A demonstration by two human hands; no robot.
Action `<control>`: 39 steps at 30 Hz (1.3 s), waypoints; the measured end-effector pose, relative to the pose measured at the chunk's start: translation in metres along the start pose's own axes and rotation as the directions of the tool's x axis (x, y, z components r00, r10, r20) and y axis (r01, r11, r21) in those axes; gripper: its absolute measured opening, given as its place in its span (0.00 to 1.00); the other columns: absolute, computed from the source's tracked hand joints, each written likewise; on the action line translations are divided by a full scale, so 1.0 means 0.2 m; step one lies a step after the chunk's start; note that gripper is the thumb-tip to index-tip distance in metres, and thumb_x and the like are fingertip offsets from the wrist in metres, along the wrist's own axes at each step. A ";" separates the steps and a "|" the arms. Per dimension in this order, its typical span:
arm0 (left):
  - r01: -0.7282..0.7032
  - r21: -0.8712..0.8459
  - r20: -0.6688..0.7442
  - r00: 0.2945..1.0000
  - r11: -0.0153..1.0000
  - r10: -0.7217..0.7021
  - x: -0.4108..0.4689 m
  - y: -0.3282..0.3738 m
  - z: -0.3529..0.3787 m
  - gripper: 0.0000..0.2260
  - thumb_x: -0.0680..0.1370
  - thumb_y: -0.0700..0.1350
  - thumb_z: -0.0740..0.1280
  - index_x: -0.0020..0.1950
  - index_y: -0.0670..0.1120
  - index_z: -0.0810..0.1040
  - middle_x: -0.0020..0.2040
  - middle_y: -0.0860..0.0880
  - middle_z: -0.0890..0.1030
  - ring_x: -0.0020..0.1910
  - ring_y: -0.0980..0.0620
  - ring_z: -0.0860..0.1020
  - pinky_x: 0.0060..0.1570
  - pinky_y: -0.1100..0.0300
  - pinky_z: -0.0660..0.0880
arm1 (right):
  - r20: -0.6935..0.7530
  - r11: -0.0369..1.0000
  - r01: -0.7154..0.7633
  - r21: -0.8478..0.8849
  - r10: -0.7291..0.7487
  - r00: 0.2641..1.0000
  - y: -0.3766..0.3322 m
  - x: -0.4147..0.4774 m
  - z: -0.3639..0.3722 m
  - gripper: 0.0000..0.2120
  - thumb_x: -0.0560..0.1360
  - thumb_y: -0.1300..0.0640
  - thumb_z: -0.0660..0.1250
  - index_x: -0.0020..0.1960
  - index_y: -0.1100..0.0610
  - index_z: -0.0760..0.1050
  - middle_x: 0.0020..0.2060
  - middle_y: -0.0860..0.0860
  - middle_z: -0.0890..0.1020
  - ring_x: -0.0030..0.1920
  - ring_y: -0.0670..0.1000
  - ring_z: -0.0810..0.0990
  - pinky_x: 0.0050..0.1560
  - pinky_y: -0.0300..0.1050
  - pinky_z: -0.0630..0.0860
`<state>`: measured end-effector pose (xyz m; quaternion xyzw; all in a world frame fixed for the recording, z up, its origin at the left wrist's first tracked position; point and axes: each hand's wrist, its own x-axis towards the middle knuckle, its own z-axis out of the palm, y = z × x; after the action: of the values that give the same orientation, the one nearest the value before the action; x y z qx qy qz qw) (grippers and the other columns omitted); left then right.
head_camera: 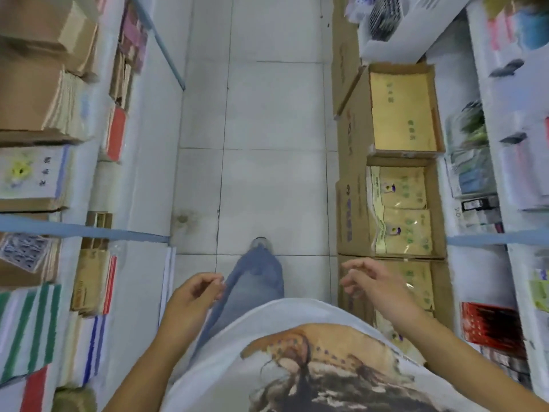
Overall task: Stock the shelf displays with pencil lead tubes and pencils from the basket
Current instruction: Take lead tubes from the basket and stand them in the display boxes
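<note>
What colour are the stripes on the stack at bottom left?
The stack has green and white stripes, seen in the head view.

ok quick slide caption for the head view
Left hand and right hand empty over an aisle between shelves and open boxes

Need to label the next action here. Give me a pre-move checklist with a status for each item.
1. Left hand free: ok, loosely curled, holds nothing.
2. Right hand free: ok, holds nothing.
3. Basket in sight: not ok, none visible.
4. Floor ahead passable: ok, bare tiles.
5. Cardboard boxes off the path: ok, they line the right edge.
6. Pencil display located: cannot tell, shelf goods are blurred.
</note>
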<state>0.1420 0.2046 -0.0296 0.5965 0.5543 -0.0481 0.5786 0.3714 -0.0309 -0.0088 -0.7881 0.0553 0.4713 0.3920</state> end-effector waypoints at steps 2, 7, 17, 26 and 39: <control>-0.018 0.026 0.033 0.999 0.999 0.017 0.18 0.20 -0.03 0.05 0.81 0.45 0.67 0.48 0.51 0.83 0.40 0.55 0.86 0.44 0.55 0.84 0.45 0.63 0.77 | -0.020 0.999 -0.002 0.043 0.003 1.000 -0.18 0.10 -0.01 0.08 0.79 0.64 0.62 0.53 0.56 0.78 0.38 0.54 0.85 0.37 0.50 0.81 0.40 0.44 0.77; -0.087 0.098 0.164 0.984 0.991 0.070 0.61 0.77 -0.01 0.06 0.81 0.42 0.67 0.48 0.49 0.83 0.42 0.54 0.86 0.43 0.55 0.83 0.50 0.58 0.78 | -0.066 0.995 -0.034 0.098 0.040 0.997 -0.59 0.35 -0.11 0.09 0.79 0.62 0.61 0.53 0.54 0.79 0.39 0.53 0.85 0.38 0.51 0.82 0.38 0.40 0.77; -0.092 0.074 0.141 0.987 0.993 0.081 1.48 1.79 0.27 0.05 0.81 0.41 0.66 0.51 0.47 0.82 0.44 0.50 0.85 0.45 0.51 0.83 0.47 0.61 0.77 | -0.055 0.990 -0.076 0.115 0.083 0.995 -1.49 1.22 -0.48 0.08 0.80 0.64 0.61 0.55 0.59 0.77 0.41 0.58 0.84 0.37 0.53 0.79 0.37 0.43 0.74; -0.015 -0.061 -0.005 1.000 0.998 0.015 2.10 2.53 0.24 0.06 0.80 0.40 0.67 0.48 0.47 0.82 0.39 0.54 0.86 0.38 0.58 0.83 0.43 0.62 0.78 | 0.015 1.000 -0.015 -0.010 0.015 1.000 -2.62 1.95 -0.73 0.08 0.79 0.65 0.60 0.55 0.61 0.77 0.44 0.61 0.83 0.37 0.52 0.79 0.30 0.34 0.72; -0.078 0.015 0.076 0.994 0.997 0.076 3.37 3.73 0.09 0.05 0.81 0.43 0.67 0.50 0.51 0.82 0.42 0.55 0.86 0.42 0.57 0.83 0.44 0.64 0.77 | -0.067 0.999 -0.004 0.044 0.007 0.998 -3.88 2.90 -0.80 0.08 0.80 0.64 0.59 0.55 0.58 0.77 0.43 0.60 0.84 0.41 0.55 0.80 0.46 0.51 0.78</control>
<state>0.9435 0.8111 -0.0316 0.6202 0.5081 -0.0530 0.5953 1.1556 0.5580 0.0141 -0.7945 0.0808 0.4444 0.4059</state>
